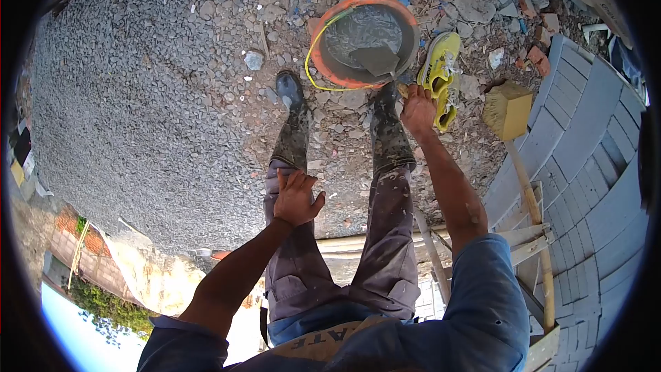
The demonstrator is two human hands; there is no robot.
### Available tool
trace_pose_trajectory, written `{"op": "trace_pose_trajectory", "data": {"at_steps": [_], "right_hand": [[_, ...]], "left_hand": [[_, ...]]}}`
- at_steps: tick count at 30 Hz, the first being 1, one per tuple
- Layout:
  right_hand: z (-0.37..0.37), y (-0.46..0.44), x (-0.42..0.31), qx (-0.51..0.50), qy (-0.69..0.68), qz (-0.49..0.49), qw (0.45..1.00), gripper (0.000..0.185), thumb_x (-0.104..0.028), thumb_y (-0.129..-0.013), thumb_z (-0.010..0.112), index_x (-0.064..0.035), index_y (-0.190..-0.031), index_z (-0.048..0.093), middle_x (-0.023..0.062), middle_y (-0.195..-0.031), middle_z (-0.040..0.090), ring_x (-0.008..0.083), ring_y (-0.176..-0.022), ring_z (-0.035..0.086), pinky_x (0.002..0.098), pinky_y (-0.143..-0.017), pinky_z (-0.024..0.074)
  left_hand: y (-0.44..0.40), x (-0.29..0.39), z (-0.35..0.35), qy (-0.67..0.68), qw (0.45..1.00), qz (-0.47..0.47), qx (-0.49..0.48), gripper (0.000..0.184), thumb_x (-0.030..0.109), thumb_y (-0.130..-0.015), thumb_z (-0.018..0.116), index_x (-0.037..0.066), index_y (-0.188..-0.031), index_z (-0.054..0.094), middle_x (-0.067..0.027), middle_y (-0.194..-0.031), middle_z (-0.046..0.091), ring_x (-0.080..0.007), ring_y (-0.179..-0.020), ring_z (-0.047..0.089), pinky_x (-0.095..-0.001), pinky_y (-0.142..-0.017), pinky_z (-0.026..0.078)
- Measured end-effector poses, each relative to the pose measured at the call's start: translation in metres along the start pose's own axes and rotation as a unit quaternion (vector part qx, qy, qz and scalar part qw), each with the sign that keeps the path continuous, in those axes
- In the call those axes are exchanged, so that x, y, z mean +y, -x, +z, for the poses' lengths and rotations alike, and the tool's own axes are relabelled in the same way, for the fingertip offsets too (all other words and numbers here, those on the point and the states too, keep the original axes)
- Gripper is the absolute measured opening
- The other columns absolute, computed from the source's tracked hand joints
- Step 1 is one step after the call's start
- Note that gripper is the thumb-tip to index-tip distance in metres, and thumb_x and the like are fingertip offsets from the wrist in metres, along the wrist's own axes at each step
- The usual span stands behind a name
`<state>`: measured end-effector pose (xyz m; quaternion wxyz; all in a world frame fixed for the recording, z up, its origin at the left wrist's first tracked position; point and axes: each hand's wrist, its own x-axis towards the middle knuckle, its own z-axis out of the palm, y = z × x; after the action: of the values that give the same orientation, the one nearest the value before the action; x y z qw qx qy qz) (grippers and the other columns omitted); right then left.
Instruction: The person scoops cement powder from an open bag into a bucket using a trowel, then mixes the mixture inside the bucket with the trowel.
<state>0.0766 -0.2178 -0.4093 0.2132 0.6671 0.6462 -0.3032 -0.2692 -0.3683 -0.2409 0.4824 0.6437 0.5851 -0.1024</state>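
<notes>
My right hand [418,110] is closed round the handle of a trowel. The trowel's grey blade [374,60] lies on wet grey mortar [358,27] inside an orange bucket [322,62]. A thin yellow handle [312,62] loops out over the bucket's left side. My left hand [297,198] rests on my knee with its fingers apart and nothing in it. Both boots [292,96] are muddy and stand just short of the bucket. Yellow shoes [441,65] lie right beside the bucket, close to my right hand.
Grey gravel [151,96] spreads over the left side. Stones and broken bricks [538,60] litter the ground at the upper right. A yellowish block [508,110] sits at the end of a wooden pole [527,186], near stacked grey slabs [585,158].
</notes>
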Motion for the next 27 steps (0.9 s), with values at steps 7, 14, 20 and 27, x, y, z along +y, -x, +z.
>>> {"op": "trace_pose_trajectory", "data": {"at_steps": [7,14,20,27], "right_hand": [[0.085,0.001,0.068,0.063,0.005,0.027,0.998,0.035,-0.012,-0.094,0.054,-0.0077,-0.129,0.049,0.013,-0.122,0.058,0.0345,-0.116,0.059,0.0536,-0.092,0.0482],[0.094,0.04,0.122,0.004,-0.012,-0.002,1.0,0.051,-0.01,-0.089,0.059,-0.0118,-0.138,0.046,0.0134,-0.118,0.056,0.0361,-0.11,0.06,0.0512,-0.09,0.0495],[0.086,0.07,0.136,-0.02,-0.027,0.001,0.999,0.053,-0.009,-0.089,0.059,-0.011,-0.14,0.046,0.014,-0.116,0.056,0.0365,-0.107,0.059,0.0511,-0.09,0.0489],[0.07,0.103,0.142,-0.009,-0.103,0.008,0.995,0.049,-0.009,-0.092,0.059,-0.008,-0.14,0.047,0.0178,-0.112,0.057,0.041,-0.107,0.06,0.0509,-0.09,0.0503]], "left_hand": [[-0.009,0.008,0.002,-0.017,1.0,-0.005,-0.022,0.043,0.036,-0.087,0.072,0.005,-0.116,0.069,-0.021,-0.123,0.066,-0.0361,-0.135,0.052,-0.0694,-0.121,0.017],[-0.018,0.014,0.002,-0.057,0.998,0.007,-0.037,0.046,0.04,-0.089,0.07,0.005,-0.119,0.069,-0.0217,-0.125,0.065,-0.036,-0.135,0.052,-0.0706,-0.121,0.015],[-0.022,0.021,0.002,-0.077,0.996,0.002,-0.054,0.045,0.04,-0.089,0.069,0.005,-0.118,0.069,-0.0214,-0.125,0.066,-0.0353,-0.134,0.052,-0.0702,-0.121,0.015],[-0.024,0.023,0.0,-0.072,0.997,0.001,-0.035,0.044,0.041,-0.09,0.068,0.006,-0.116,0.069,-0.0157,-0.12,0.067,-0.0338,-0.135,0.051,-0.0718,-0.12,0.015]]}}
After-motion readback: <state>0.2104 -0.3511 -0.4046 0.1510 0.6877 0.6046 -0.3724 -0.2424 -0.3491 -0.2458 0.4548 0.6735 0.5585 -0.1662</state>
